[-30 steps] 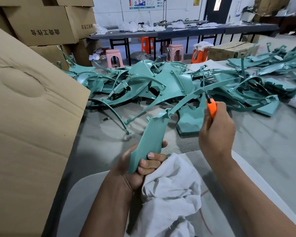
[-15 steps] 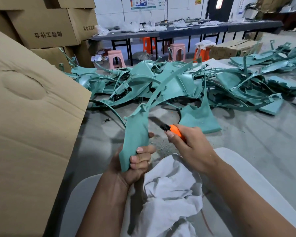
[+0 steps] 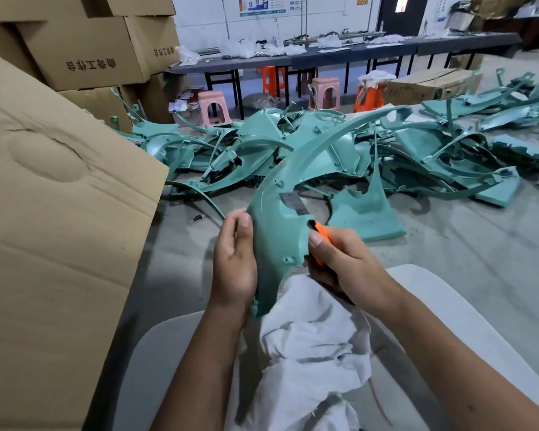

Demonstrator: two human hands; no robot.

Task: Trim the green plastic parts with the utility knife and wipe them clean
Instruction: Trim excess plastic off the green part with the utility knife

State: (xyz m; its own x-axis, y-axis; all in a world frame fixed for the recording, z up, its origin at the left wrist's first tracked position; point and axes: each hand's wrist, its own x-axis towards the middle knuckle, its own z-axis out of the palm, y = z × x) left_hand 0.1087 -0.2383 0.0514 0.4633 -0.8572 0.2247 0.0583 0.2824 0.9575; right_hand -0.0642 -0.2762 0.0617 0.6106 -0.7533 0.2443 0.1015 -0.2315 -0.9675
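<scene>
A long curved green plastic part point(image 3: 276, 231) stands upright in front of me, its thin arm sweeping up and to the right. My left hand point(image 3: 235, 262) grips its wide lower end from the left, thumb against the edge. My right hand point(image 3: 344, 262) holds an orange utility knife point(image 3: 321, 236), and the blade lies against the inner face of the part near its right edge. A white rag point(image 3: 308, 353) is bunched on my lap below both hands.
A large heap of green plastic parts point(image 3: 339, 154) covers the floor ahead. An open cardboard flap point(image 3: 53, 231) rises at my left, with stacked boxes point(image 3: 84, 48) behind. Stools point(image 3: 213, 105) and a long dark table point(image 3: 339, 54) stand at the back.
The part has turned and come closer, its inner face now toward me. My left hand shifted its grip to the left edge. My right hand brought the blade against the part.
</scene>
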